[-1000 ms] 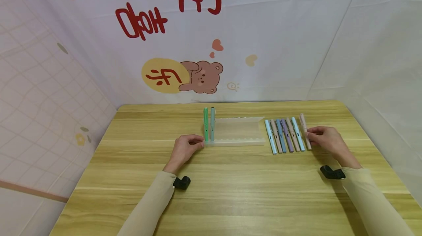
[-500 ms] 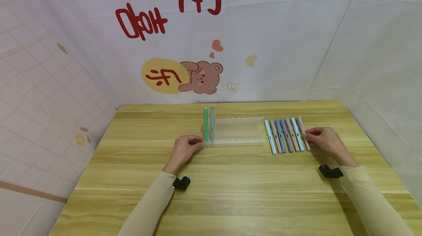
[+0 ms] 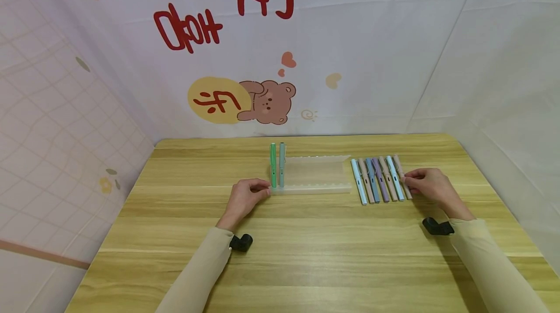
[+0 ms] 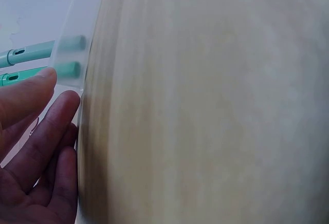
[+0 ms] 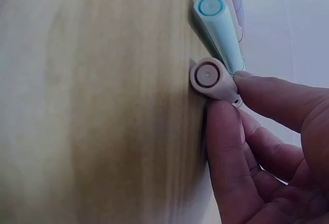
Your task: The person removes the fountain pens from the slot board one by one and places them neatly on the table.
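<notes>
At the near left corner of a clear plastic pen case (image 3: pixel 317 190), my left hand (image 3: pixel 247 199) pinches its edge between thumb and fingers. A green pen (image 3: pixel 273 166) and a grey-teal pen (image 3: pixel 282 166) lie side by side at the case's left end, their ends under its frosted lip (image 4: pixel 95 13) in the left wrist view. My right hand (image 3: pixel 430 187) holds a pale pink pen (image 5: pixel 218 81) between thumb and index finger, close over the table. This pen is beside a light blue pen (image 5: pixel 218 31), at the right end of a row of pens.
The row to the right of the case also has a light blue pen (image 3: pixel 358 182), a blue pen (image 3: pixel 373 181), a purple pen (image 3: pixel 380 180) and beige ones. They lie on a wooden table (image 3: pixel 306 254). A white printed cloth (image 3: pixel 372 50) hangs behind.
My right hand has moved slightly left, bringing the pale pink pen down and close against the row's last light blue pen. The left hand and the case have stayed still.
</notes>
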`<state>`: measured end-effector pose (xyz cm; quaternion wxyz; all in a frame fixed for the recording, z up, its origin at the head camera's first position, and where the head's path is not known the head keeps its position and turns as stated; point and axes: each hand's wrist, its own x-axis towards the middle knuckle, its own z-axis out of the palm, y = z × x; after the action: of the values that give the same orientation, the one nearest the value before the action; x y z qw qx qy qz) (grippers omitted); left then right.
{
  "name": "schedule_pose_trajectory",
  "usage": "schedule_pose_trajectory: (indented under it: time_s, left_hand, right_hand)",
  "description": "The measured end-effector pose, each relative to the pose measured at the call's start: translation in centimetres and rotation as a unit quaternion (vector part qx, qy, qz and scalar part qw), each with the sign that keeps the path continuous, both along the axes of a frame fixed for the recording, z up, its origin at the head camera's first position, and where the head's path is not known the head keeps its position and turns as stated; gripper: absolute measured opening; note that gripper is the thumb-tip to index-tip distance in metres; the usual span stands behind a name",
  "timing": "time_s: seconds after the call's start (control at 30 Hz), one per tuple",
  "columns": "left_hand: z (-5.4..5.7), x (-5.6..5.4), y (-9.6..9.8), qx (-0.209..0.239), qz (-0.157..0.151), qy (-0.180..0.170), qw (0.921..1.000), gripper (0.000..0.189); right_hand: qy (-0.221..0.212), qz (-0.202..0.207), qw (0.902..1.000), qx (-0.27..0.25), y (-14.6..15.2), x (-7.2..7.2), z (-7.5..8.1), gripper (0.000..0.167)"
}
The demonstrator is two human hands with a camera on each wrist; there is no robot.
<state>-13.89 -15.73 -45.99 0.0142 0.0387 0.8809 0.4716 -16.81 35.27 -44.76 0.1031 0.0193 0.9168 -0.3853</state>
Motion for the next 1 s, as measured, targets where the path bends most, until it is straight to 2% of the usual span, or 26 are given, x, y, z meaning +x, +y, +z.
schedule_pose_trajectory:
  time_s: [1.0]
  left_hand:
    - [0.06,-0.09,0.07,0.001,0.004,-0.008,1.0000,0.015]
  right_hand:
    - [0.009,-0.011,0.9998,0.017,0.19,0.82,0.05,0.060]
